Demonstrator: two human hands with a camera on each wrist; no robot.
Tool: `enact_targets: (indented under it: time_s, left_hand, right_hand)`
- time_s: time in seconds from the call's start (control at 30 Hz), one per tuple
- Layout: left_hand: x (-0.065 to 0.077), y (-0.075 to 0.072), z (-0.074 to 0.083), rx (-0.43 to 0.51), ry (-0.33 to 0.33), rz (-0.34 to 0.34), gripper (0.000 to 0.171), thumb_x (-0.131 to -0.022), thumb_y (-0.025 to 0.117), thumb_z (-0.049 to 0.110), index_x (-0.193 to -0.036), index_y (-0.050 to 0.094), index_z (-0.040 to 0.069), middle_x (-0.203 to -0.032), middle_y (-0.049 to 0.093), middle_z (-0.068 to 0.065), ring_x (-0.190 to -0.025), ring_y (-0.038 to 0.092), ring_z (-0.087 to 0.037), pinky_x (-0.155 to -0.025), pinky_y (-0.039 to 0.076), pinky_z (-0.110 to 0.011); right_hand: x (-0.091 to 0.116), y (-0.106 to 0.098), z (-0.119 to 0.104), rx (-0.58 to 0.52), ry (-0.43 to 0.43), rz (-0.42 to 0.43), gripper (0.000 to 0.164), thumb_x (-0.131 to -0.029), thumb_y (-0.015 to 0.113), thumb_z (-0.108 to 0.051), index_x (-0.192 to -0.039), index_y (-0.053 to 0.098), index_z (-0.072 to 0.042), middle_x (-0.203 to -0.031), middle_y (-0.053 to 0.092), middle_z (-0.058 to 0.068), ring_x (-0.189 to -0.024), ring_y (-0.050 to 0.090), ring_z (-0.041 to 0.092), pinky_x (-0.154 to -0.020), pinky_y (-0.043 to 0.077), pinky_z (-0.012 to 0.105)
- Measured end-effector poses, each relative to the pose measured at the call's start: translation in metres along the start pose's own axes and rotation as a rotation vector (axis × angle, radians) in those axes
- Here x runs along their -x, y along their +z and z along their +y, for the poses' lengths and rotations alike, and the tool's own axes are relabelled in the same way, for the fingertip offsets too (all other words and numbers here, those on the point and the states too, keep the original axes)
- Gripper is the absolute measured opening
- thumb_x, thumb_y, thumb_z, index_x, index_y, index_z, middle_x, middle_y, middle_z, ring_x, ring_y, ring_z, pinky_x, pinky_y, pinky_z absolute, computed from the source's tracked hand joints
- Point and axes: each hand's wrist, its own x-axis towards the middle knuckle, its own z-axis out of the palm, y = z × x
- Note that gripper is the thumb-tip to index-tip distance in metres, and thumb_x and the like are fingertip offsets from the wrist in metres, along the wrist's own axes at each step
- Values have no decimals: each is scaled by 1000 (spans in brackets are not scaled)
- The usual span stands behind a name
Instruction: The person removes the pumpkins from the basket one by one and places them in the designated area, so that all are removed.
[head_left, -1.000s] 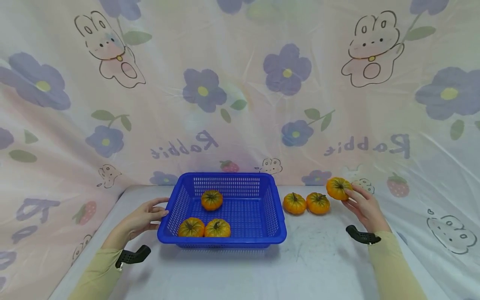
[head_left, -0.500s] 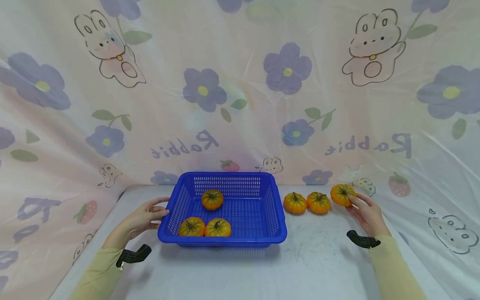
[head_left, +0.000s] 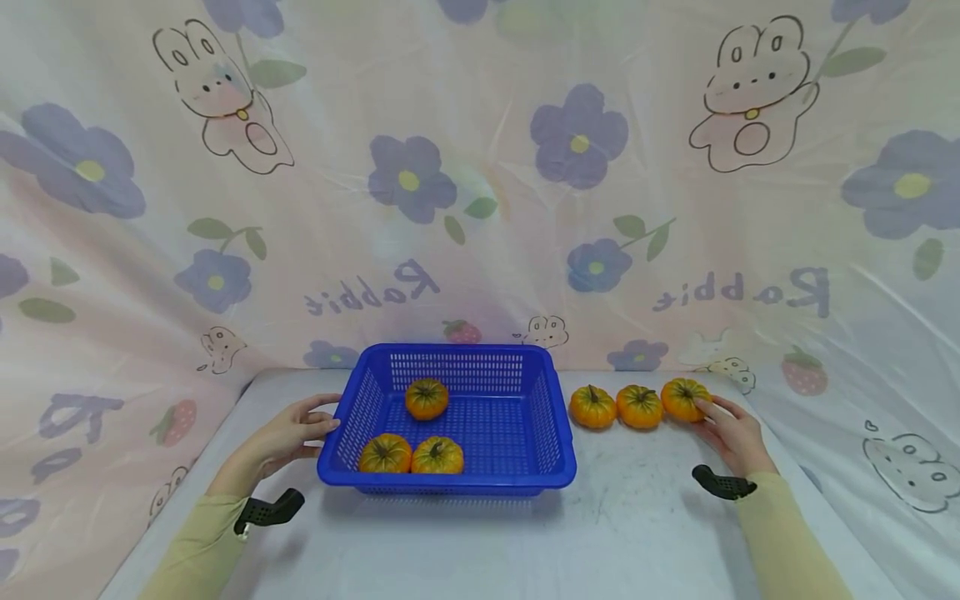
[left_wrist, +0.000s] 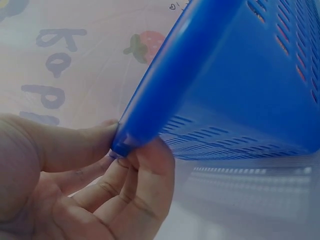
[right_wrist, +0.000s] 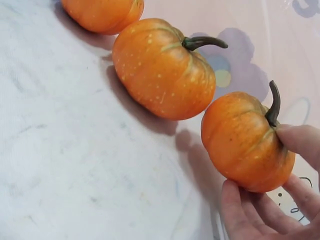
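My left hand (head_left: 283, 439) pinches the left rim of a blue plastic basket (head_left: 450, 481); in the left wrist view, thumb and fingers close on the blue rim (left_wrist: 165, 85). Three small orange pumpkins are inside: one toward the back (head_left: 427, 400), two side by side at the front left. Right of the basket, my right hand (head_left: 737, 435) holds a small pumpkin (right_wrist: 247, 145) by its right side, thumb near the stem, fingers below. It sits at the end of a row, beside a middle pumpkin (head_left: 640, 407) and a left one (head_left: 592, 407).
A white table (head_left: 630, 533) carries the basket and the row. Behind it hangs a printed curtain (head_left: 495, 250) with rabbits and flowers, close to the table's back edge. Dark straps (head_left: 270, 508) sit on both wrists.
My right hand has lowered the held pumpkin to the end of the row, next to the middle pumpkin. The left hand stays on the basket rim.
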Motion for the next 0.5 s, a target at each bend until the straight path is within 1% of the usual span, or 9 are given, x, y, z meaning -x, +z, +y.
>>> enact_targets:
  time_s: [0.23, 0.43, 0.5]
  left_hand:
    - [0, 0, 0, -1, 4, -4, 67, -97, 57, 18, -149, 19, 0, -119, 58, -20, -98, 61, -29, -82, 53, -44]
    - [0, 0, 1, -3, 1, -4, 66, -97, 57, 18, -149, 19, 0, -119, 58, -20, -98, 62, -28, -82, 53, -44]
    - [0, 0, 1, -4, 0, -5, 66, -97, 57, 18, -149, 19, 0, -119, 58, -20, -98, 62, -28, -82, 53, -43]
  right_hand:
    - [-2, -3, 4, 20, 15, 20, 87, -89, 66, -31, -154, 12, -13, -156, 9, 13, -98, 52, 8, -98, 40, 29]
    - [-4, -3, 7, 48, 18, 37, 90, -88, 68, -34, -154, 12, -11, -157, 7, 15, -112, 47, 18, -98, 39, 30]
    - [-5, -3, 7, 52, 22, 46, 90, -88, 68, -35, -154, 12, -11, -157, 8, 15, -113, 46, 19, -98, 40, 30]
